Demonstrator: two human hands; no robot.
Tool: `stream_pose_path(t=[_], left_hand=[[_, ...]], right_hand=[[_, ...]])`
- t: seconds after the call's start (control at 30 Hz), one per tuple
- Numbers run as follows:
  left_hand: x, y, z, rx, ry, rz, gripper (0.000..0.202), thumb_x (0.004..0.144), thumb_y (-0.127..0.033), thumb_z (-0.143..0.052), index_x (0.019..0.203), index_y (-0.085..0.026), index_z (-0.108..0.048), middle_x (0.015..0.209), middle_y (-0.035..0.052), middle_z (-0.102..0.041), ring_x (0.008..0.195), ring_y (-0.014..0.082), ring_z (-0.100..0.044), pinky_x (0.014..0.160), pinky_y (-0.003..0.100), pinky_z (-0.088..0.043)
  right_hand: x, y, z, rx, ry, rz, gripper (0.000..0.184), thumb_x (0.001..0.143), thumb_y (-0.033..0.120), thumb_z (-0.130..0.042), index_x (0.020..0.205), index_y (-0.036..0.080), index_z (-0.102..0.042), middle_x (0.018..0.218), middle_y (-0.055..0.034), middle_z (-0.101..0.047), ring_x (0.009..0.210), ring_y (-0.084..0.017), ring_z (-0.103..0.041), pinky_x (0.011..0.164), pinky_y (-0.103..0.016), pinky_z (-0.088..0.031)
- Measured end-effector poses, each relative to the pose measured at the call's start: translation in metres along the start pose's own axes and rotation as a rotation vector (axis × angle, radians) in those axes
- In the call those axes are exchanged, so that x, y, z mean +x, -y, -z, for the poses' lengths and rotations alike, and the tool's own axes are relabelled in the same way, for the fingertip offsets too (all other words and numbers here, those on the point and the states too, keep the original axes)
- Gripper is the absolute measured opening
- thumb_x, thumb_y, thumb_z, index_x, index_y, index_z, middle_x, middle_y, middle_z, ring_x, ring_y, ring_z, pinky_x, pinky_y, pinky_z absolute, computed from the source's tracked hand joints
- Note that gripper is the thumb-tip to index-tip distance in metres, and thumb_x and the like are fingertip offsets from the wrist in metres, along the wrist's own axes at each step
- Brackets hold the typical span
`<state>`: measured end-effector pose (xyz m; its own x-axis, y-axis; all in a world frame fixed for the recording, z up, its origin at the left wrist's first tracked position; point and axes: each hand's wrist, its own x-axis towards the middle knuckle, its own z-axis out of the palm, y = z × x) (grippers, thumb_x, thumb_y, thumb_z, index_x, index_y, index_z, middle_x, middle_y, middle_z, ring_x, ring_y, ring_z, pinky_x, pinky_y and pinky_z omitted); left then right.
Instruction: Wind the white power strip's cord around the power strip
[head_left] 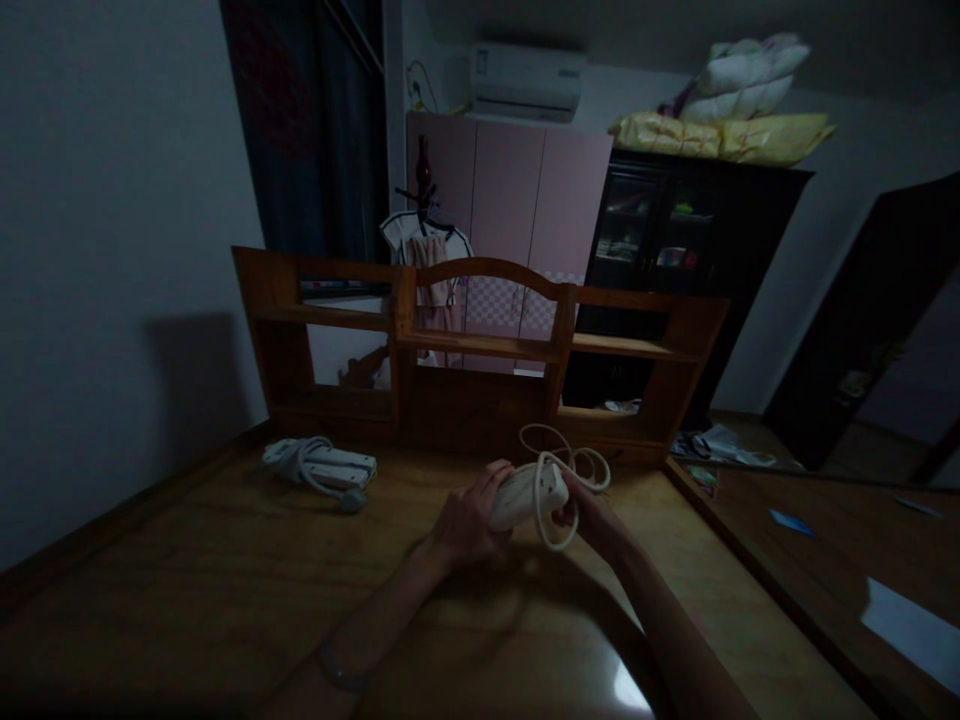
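Note:
A white power strip [517, 497] is held up over the wooden desk between my two hands. My left hand [469, 515] is closed around its left end. At the other end my right hand [589, 508] is closed, with the strip's white cord [538, 515] looping in front of it; its fingers are partly hidden, and whether they grip the strip, the cord or both is unclear. More loops of the cord trail behind toward the shelf. To the left, a second power strip [341, 468] lies on the desk, its cord wrapped around it and its plug [352, 500] in front.
Along the back of the desk [300, 600] stands a wooden shelf unit [480, 345]. A wall [112, 300] borders the left side. On the lower surface at right lie a white paper [911, 625] and a blue card [790, 521].

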<state>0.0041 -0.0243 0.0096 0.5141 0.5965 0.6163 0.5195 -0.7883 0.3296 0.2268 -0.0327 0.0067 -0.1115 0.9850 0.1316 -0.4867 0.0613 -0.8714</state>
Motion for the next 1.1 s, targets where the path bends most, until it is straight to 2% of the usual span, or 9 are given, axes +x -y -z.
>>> stream_pose_path(t=[0.2,0.3,0.4,0.5,0.57,0.67,0.8,0.9,1.1], left_hand=[[0.000,-0.001,0.004,0.011,0.024,0.026,0.081,0.067,-0.022,-0.062,0.139,-0.029,-0.026,0.144,0.0054,-0.035,0.125,0.0230,-0.044,0.095,0.036,-0.046],[0.001,-0.005,0.004,-0.015,0.010,0.053,0.077,0.072,-0.026,-0.061,0.140,-0.028,-0.026,0.145,0.0068,-0.035,0.125,0.0240,-0.044,0.096,0.036,-0.045],[0.003,-0.008,0.002,-0.169,-0.082,0.114,0.065,0.080,-0.034,-0.057,0.139,-0.025,-0.031,0.144,0.0084,-0.036,0.127,0.0247,-0.042,0.100,0.038,-0.041],[0.004,-0.003,-0.004,-0.481,-0.249,0.265,0.059,0.079,-0.039,-0.061,0.132,-0.020,-0.043,0.134,0.0113,-0.048,0.120,0.0255,-0.048,0.100,0.037,-0.039],[0.004,0.006,-0.010,-0.772,-0.277,0.443,0.053,0.078,-0.042,-0.061,0.123,-0.015,-0.051,0.115,0.0128,-0.060,0.102,0.0251,-0.059,0.089,0.036,-0.046],[0.004,0.021,-0.017,-1.224,-0.149,0.662,0.051,0.080,-0.048,-0.057,0.113,-0.009,-0.058,0.086,0.0112,-0.066,0.070,0.0210,-0.063,0.066,0.033,-0.050],[0.006,0.029,-0.008,-1.606,-0.102,0.739,0.050,0.081,-0.041,-0.057,0.121,-0.011,-0.054,0.091,0.0111,-0.068,0.076,0.0197,-0.065,0.070,0.032,-0.051],[0.006,0.021,0.008,-1.702,-0.079,0.770,0.049,0.080,-0.034,-0.059,0.123,-0.013,-0.053,0.097,0.0109,-0.068,0.082,0.0184,-0.066,0.076,0.029,-0.051],[-0.017,-0.022,0.037,-1.642,0.186,0.898,0.046,0.078,-0.036,-0.060,0.116,-0.010,-0.058,0.098,0.0125,-0.069,0.071,0.0179,-0.067,0.064,0.027,-0.051]], right_hand=[[0.001,-0.004,-0.005,-0.109,0.035,0.022,0.031,0.083,0.046,-0.061,0.090,0.017,-0.065,0.037,0.0075,-0.047,0.026,-0.004,-0.032,0.028,-0.014,-0.028],[0.003,-0.005,-0.005,-0.055,0.003,0.060,0.025,0.081,0.041,-0.065,0.086,0.016,-0.066,0.042,0.0056,-0.054,0.029,-0.005,-0.040,0.031,-0.014,-0.035],[0.005,0.000,-0.003,0.098,-0.042,0.093,0.023,0.077,0.033,-0.071,0.093,0.017,-0.067,0.063,0.0016,-0.066,0.050,-0.007,-0.058,0.049,-0.014,-0.049],[0.003,0.012,-0.001,0.166,-0.003,0.088,0.044,0.075,0.029,-0.073,0.117,0.022,-0.060,0.090,-0.0028,-0.070,0.076,-0.010,-0.065,0.073,-0.020,-0.053],[0.001,0.019,0.001,0.150,0.041,0.075,0.057,0.076,0.027,-0.072,0.129,0.027,-0.051,0.100,-0.0032,-0.069,0.082,-0.011,-0.064,0.083,-0.025,-0.051],[0.000,0.023,0.003,0.119,0.076,0.085,0.059,0.079,0.027,-0.068,0.134,0.028,-0.046,0.101,-0.0025,-0.069,0.083,-0.011,-0.063,0.092,-0.030,-0.047],[0.000,0.020,0.005,0.139,0.066,0.145,0.052,0.079,0.035,-0.066,0.128,0.025,-0.053,0.099,-0.0028,-0.068,0.088,-0.014,-0.062,0.099,-0.035,-0.042],[-0.001,0.020,0.006,0.138,0.033,0.167,0.047,0.080,0.037,-0.064,0.124,0.025,-0.056,0.097,-0.0023,-0.067,0.088,-0.015,-0.062,0.099,-0.035,-0.041],[0.000,0.019,-0.001,-0.045,0.038,0.169,0.055,0.077,0.039,-0.066,0.129,0.027,-0.051,0.106,-0.0048,-0.065,0.087,-0.016,-0.061,0.088,-0.034,-0.046]])
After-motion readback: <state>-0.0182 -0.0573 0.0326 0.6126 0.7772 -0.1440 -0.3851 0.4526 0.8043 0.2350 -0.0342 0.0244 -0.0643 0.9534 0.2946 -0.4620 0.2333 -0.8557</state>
